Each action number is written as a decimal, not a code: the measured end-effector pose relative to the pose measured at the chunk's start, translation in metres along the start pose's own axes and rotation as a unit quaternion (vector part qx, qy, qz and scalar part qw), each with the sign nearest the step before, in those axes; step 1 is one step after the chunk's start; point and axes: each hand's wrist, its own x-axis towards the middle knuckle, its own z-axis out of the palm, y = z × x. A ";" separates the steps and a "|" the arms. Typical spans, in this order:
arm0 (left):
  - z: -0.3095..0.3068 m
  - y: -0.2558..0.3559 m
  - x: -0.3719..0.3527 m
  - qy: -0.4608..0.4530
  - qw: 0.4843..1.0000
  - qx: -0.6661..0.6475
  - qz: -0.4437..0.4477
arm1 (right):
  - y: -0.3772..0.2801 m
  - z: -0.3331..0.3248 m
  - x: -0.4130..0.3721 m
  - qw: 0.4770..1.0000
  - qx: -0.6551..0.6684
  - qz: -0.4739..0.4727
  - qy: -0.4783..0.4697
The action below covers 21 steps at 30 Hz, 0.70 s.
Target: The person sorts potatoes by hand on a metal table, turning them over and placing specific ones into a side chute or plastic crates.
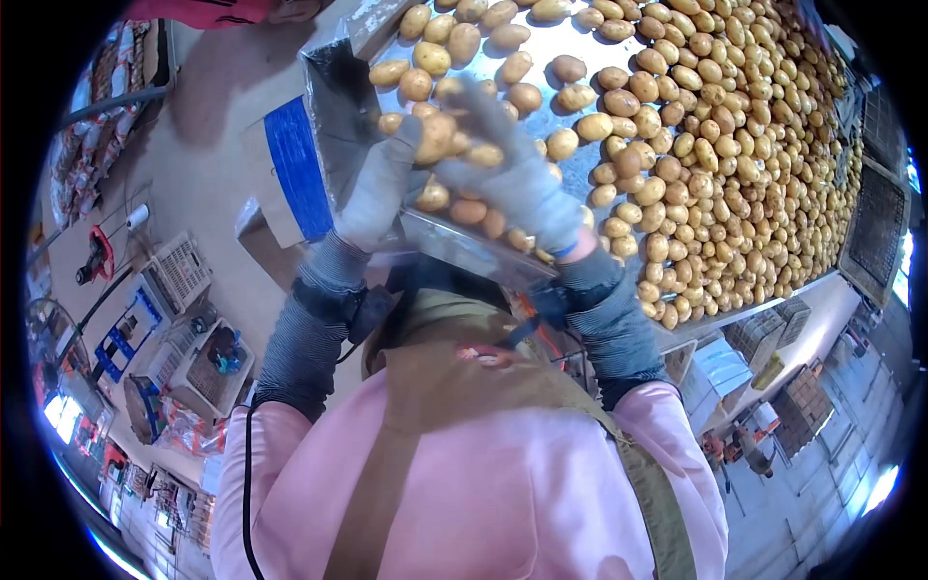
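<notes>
Both my hands wear grey gloves and meet at the near edge of a metal sorting table (pixel 561 43). My left hand (pixel 379 193) and my right hand (pixel 517 184) are cupped together around several small yellow potatoes (pixel 437 137). More potatoes (pixel 470 211) lie under my palms at the table's rim. A dense layer of loose potatoes (pixel 735 155) covers the right part of the table, with scattered ones on the left part. My pink sleeves and brown apron fill the lower frame.
A blue panel (pixel 298 174) stands left of the table. Weighing scales and machines (pixel 179 273) sit on the floor at the left. Dark crates (pixel 878 227) stand beyond the table's right end. Another person's red sleeve (pixel 203 10) shows at the top.
</notes>
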 end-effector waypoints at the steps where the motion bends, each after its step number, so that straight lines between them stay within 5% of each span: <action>1: -0.001 -0.010 0.002 -0.010 1.000 0.014 0.019 | 0.002 0.011 -0.001 1.000 0.023 0.003 -0.003; 3: 0.000 -0.005 -0.003 -0.007 0.999 0.049 0.020 | 0.009 0.014 0.001 0.998 0.049 0.003 -0.025; 6: 0.000 -0.010 -0.010 0.011 0.934 0.275 0.228 | 0.007 0.019 -0.011 0.977 0.212 0.020 0.001; 7: -0.002 -0.017 -0.012 0.018 0.976 0.163 0.145 | 0.004 0.020 -0.017 0.971 0.238 0.037 0.001; 9: 0.004 -0.022 -0.018 0.039 0.977 0.147 0.147 | -0.003 0.018 -0.026 0.955 0.289 0.067 0.000; 13: 0.004 -0.038 -0.037 0.026 0.951 0.286 0.117 | 0.021 0.017 -0.058 0.993 -0.064 0.059 0.074; 16: 0.001 -0.064 -0.041 0.096 0.881 0.411 0.212 | 0.045 0.009 -0.084 0.935 -0.337 -0.066 0.089; 17: 0.003 -0.064 -0.044 0.098 0.894 0.398 0.184 | 0.067 0.005 -0.091 0.942 -0.319 -0.056 0.091; 21: 0.039 -0.048 -0.050 -0.021 0.799 0.478 0.364 | 0.064 0.018 -0.096 0.936 -0.342 0.032 0.079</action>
